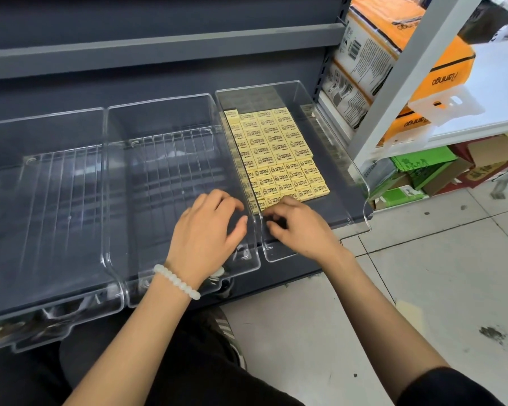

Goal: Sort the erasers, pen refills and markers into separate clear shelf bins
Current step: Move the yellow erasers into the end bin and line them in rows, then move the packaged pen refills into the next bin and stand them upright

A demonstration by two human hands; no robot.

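Shelf: dark grey metal shelf [305, 276] ran across the frame, with a grey back panel behind it and pale floor tiles at the lower right.
Left bin: clear plastic bin [44, 200] sat at the left of the frame on the shelf, with only its ribbed floor showing.
Middle bin: second clear bin [165, 159] stood just beside the first, their side walls touching or nearly so.
Left hand: left hand [208, 227] lay over the front right part of the middle bin, fingers loosely spread and slightly bent, gripping nothing that could be seen; a bracelet of white beads [176, 281] circled its wrist.
Right bin: third clear bin [329, 136] stood right of centre, next to the middle bin.
Erasers: cream-yellow erasers [276, 150] with printed labels lay flat in tidy rows on the floor of the right bin, filling its left and middle part from back to near the front.
Right hand: right hand [296, 227] was at the front of the right bin, fingers curled inward at the nearest row of erasers; whether it pinched one could not be told.
Far right: white rack [408, 83] held orange-and-white boxes [393, 54] at the upper right, with green cartons [417, 165] beneath.
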